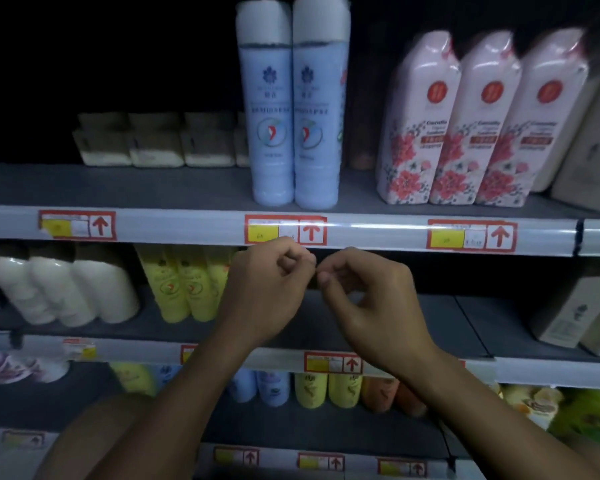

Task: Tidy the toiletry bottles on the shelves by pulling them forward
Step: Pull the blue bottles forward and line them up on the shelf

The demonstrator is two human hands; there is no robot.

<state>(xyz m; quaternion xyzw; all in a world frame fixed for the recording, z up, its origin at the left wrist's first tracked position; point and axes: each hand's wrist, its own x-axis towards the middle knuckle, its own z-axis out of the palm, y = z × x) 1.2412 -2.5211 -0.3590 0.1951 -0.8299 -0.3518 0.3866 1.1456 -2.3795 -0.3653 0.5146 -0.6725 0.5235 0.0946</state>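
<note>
Head view, dim store aisle, grey shelves with clear price rails. Top shelf, left to right: squat beige boxes [156, 143] set far back in shadow; two tall blue bottles [293, 105] with grey caps, side by side and touching, near the front edge; three pink floral bottles [478, 123] in a tight row near the front; pale cream bottles [589, 147] at the far right. Red-framed price tags [285, 231] with yellow patches and up-arrows along the rail below. Middle shelf: white bottles [63, 289] leaning back at the left; yellow bottles [184, 282] beside them, partly hidden behind the left hand; bare grey shelf [447, 317] in the middle; beige cartons [575, 306] at the right. Lower shelf, blurred: purple-white packs, then blue, yellow and orange bottles [312, 389], green packs at the far right. Left hand [267, 289] raised before the middle shelf, grip clenched, nothing visibly held. Right hand [374, 299] just beside it, fingers curled, thumb and forefinger nearly meeting the left knuckles; whether anything small pinched there, cannot tell. Both forearms crossing the lower shelves, blocking part of them.
</note>
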